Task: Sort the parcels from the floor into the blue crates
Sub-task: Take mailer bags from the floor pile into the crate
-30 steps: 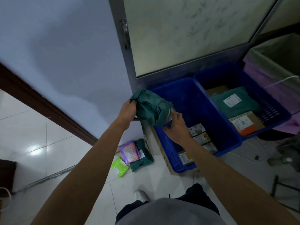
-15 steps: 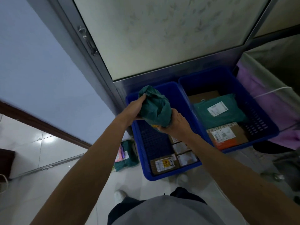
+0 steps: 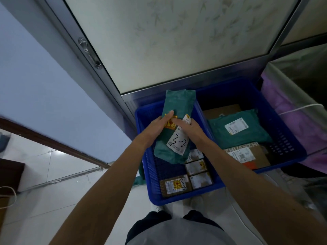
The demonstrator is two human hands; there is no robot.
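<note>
A green plastic mailer parcel [image 3: 177,110] with a white handwritten label and a yellow sticker hangs over the left blue crate [image 3: 146,156]. My left hand [image 3: 159,125] holds its left side, fingers across the yellow sticker. My right hand [image 3: 190,127] holds its right side, fingers on the label. Several small cardboard boxes [image 3: 195,167] lie in the left crate's near end. The right blue crate [image 3: 283,138] holds a green mailer [image 3: 238,131] and a brown carton [image 3: 247,154].
A frosted glass door [image 3: 177,41] in a metal frame stands behind the crates. Purple cloth [image 3: 286,110] drapes something at the right. White floor tiles [image 3: 53,200] spread to the left below a blue wall [image 3: 44,76]. A bit of green parcel [image 3: 139,181] shows left of the crate.
The parcel has been turned over and unfolded, so its label side now faces up. Both hands carried it rightwards over the left crate. The view swung right, hiding the floor parcels.
</note>
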